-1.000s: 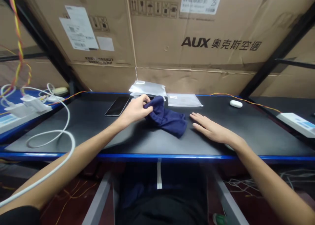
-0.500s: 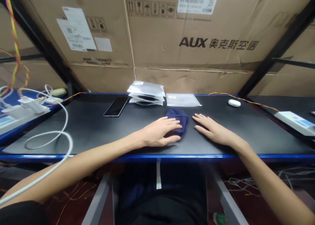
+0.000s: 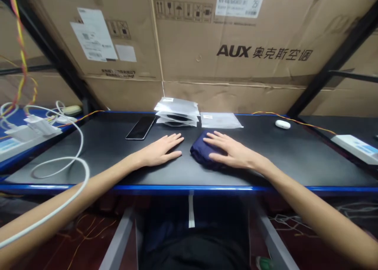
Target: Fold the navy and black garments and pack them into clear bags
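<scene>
A folded bundle of dark navy cloth (image 3: 201,151) lies on the black tabletop (image 3: 177,175). My right hand (image 3: 232,150) rests flat over its right part, fingers stretched out and pointing left, covering some of the fabric. To the left of the bundle, my left hand (image 3: 162,150) lies palm down with its fingers extended, apart from the cloth and touching only the table surface. How the cloth is folded under my right hand is hidden.
Behind the hands stand a stack of translucent pouches (image 3: 177,112) and a single flat pouch (image 3: 221,120). A phone (image 3: 141,128) lies back left, a white earbud case (image 3: 282,124) back right. Power strips (image 3: 358,148) and a looping white cable (image 3: 81,175) flank the table; large cartons (image 3: 189,69) rise behind.
My left hand has come off the cloth and moved left onto the table. My right hand has moved left onto the cloth, which now sits slightly further left.
</scene>
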Motion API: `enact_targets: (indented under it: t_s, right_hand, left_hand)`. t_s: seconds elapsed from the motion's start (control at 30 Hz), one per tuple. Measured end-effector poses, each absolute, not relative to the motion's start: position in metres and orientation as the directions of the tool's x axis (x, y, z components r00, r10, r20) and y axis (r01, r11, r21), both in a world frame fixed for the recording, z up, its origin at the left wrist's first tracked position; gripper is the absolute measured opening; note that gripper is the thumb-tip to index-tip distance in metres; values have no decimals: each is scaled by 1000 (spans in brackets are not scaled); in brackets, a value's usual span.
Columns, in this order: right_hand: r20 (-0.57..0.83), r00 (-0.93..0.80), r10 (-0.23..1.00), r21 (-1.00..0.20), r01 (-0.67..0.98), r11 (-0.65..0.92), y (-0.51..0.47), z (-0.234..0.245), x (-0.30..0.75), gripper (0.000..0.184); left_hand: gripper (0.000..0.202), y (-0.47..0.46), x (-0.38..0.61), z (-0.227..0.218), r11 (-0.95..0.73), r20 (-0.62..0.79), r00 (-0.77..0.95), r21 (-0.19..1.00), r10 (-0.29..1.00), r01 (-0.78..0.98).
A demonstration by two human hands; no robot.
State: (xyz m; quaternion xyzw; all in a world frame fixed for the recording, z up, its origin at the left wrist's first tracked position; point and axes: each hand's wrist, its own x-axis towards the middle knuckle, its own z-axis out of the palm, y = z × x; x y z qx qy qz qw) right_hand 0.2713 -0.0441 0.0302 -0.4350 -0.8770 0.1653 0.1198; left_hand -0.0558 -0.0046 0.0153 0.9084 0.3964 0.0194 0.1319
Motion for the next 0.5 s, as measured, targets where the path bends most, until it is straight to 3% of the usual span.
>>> enact_targets:
  t_s: [0.1, 0.33, 0.5]
  right_hand:
    - [-19, -625, 780, -359, 733, 578, -42, 30, 264, 78]
    - [27, -636, 771, -360, 714, 601, -45, 25, 279, 75]
    - [0, -629, 778, -377, 720, 582, -45, 27, 290, 74]
  left_hand:
    - [74, -3, -61, 16, -638, -63, 667, 238, 742, 732]
    - [66, 4, -49, 11, -657, -51, 683, 230, 728, 718]
    - [62, 30, -10, 5, -748, -12, 771, 229, 637, 622]
